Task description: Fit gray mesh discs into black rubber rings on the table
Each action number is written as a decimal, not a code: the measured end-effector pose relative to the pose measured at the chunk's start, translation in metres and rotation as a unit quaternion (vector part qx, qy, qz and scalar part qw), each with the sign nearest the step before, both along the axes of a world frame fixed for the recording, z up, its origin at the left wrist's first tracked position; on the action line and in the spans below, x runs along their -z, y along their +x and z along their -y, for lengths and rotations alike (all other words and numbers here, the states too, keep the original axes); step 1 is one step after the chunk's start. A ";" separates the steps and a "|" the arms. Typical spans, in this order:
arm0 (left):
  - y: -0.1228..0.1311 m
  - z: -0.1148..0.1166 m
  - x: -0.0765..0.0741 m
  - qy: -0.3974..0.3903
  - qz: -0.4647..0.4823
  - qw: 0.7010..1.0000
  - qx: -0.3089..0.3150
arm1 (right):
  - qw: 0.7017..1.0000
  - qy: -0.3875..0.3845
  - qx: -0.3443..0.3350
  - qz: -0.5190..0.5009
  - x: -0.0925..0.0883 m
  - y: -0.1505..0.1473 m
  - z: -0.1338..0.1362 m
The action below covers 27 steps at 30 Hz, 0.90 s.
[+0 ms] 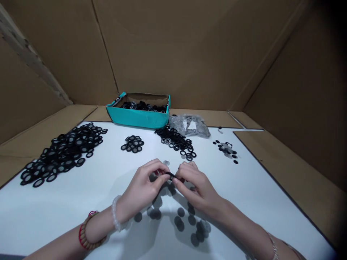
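Ring, thin and black, sits well in front of the teal box, pinched narrowly at its rim by the left hand and the right hand, probably light, springy and slippery, so best held at opposite edges.

The table is white and the walls are brown. The box is blue-green outside and brown inside. The rings in it are black and grey. The bag is see-through and grey, with a white label. The ring heap by the bag is mostly black. The big pile and the small pile are black rings with grey middles. The near discs are grey, but the far discs are black and grey. The held ring is black. One bracelet is milky white; another bracelet is brown and red.
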State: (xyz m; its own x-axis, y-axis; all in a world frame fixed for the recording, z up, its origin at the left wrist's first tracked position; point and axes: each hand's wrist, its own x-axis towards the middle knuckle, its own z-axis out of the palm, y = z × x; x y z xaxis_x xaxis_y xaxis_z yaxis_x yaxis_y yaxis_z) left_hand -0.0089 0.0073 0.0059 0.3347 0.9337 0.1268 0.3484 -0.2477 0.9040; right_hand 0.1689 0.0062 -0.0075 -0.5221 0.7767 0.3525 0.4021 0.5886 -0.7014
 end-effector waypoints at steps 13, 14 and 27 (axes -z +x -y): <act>-0.003 -0.005 0.004 -0.195 0.117 0.972 0.054 | 0.993 -0.118 -0.004 0.022 -0.001 0.002 -0.001; -0.003 -0.005 0.003 -0.192 0.113 0.973 0.051 | 0.993 -0.119 -0.005 0.021 -0.001 0.001 -0.001; -0.005 -0.006 0.004 -0.204 0.094 0.973 0.047 | 0.993 -0.121 0.009 -0.010 0.003 -0.002 0.000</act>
State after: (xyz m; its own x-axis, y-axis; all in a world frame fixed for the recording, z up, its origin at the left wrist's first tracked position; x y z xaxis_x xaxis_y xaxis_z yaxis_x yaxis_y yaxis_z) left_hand -0.0138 0.0129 0.0024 0.4278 0.8858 -0.1801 0.1597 0.1220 0.9796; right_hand 0.1670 0.0060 -0.0105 -0.5028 0.8487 0.1640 0.3954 0.3945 -0.8295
